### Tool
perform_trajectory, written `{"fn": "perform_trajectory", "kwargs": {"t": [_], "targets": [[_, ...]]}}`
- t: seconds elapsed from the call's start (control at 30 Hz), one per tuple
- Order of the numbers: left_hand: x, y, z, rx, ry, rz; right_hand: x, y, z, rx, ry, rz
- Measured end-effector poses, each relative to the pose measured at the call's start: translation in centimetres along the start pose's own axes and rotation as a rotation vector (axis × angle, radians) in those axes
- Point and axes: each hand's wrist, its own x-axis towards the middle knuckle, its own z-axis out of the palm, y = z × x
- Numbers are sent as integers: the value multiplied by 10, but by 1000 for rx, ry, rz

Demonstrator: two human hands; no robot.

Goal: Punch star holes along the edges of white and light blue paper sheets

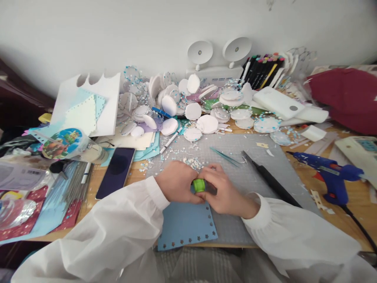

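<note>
Between my two hands is a small bright green paper punch [199, 185]. My left hand [178, 181] is closed around its left side, while the fingers of my right hand [225, 192] grip it from the right. Below them a blue sheet of paper [185, 226] lies on the grey cutting mat [235, 230]. Small flower-shaped holes run along the sheet's lower and right edges. My hands cover its top edge, so I cannot tell how far the paper reaches into the punch. Tiny punched paper bits [193, 161] are scattered just beyond my hands.
Tweezers [225, 156] and a black-handled tool [271, 179] lie on the mat. A blue glue gun [330, 169] is at right, with a cord. To the left are a phone [116, 173] and a tipped plastic cup [94, 151]. White paper discs [207, 124] pile up behind.
</note>
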Motion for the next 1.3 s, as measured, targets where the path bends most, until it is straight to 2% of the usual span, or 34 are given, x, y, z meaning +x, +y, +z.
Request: {"fn": "perform_trajectory", "kwargs": {"t": [0.2, 0.37, 0.47, 0.57, 0.63, 0.7, 0.8, 0.87, 0.93, 1.03, 1.1, 1.2, 1.27, 1.3], "targets": [[0, -1, -1, 19, 7, -26, 2, 7, -1, -10, -24, 20], [-2, -5, -2, -91, -18, -95, 5, 9, 0, -84, -24, -66], [-5, -9, 1, -184, 49, -139, 7, 3, -3, -130, -44, -57], [-11, -14, 8, -285, 145, -74, 10, 0, -11, -123, -66, -56], [-17, -18, 14, -283, 223, -15, 12, 2, -19, -202, -34, -44], [-23, -22, 22, -218, 291, 21, 13, 9, -27, -410, 46, 45], [-29, -28, 36, -159, 360, 49, 13, 26, -34, -773, 128, 270], [-31, -30, 43, -173, 401, 74, 12, 37, -36, -900, 111, 369], [-32, -33, 49, -203, 434, 99, 10, 44, -36, -924, 80, 383], [-32, -35, 51, -236, 443, 123, 10, 44, -37, -792, 137, 294], [-32, -36, 52, -255, 441, 139, 11, 38, -37, -594, 282, 223], [-34, -37, 52, -303, 446, 156, 11, 23, -33, -163, 489, 184], [-36, -37, 53, -336, 444, 152, 10, 17, -28, 63, 501, 189], [-36, -37, 53, -346, 443, 146, 9, 15, -25, 102, 474, 187]]}}
